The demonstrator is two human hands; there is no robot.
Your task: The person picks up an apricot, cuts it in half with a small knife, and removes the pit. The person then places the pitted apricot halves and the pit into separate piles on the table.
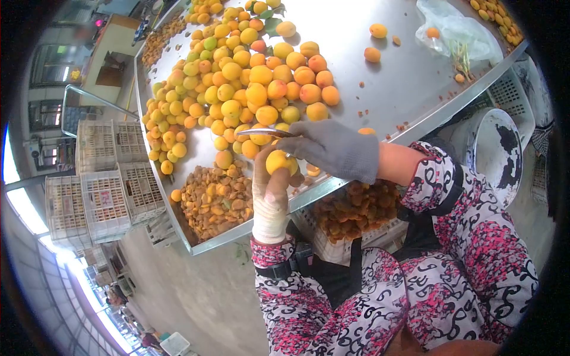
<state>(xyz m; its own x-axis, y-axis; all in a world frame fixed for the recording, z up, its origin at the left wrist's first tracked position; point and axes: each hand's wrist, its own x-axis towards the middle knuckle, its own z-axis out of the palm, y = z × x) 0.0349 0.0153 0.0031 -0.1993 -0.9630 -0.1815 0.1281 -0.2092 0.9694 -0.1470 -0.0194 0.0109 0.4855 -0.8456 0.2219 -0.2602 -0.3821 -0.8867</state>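
My left hand [271, 196], partly wrapped in a whitish glove with bare fingers showing, is closed around a yellow apricot [279, 164]. Just above it, my right hand [332, 145] in a grey glove grips a knife [264, 132], its blade pointing left over the fruit. The hands are close together at the near edge of the metal table [380, 83]. Behind them spreads a large heap of whole apricots [255, 74], yellow to orange with a few greenish ones. Left of my left hand lies a pile of brownish-orange apricot pieces [215, 196] in the table's corner.
A crate of dark apricot pieces [356, 207] stands under the table edge before me. Plastic crates [98, 178] are stacked at left. A white bucket [496, 148] with dark stains stands at right. A clear plastic bag [457, 29] lies on the table's far right.
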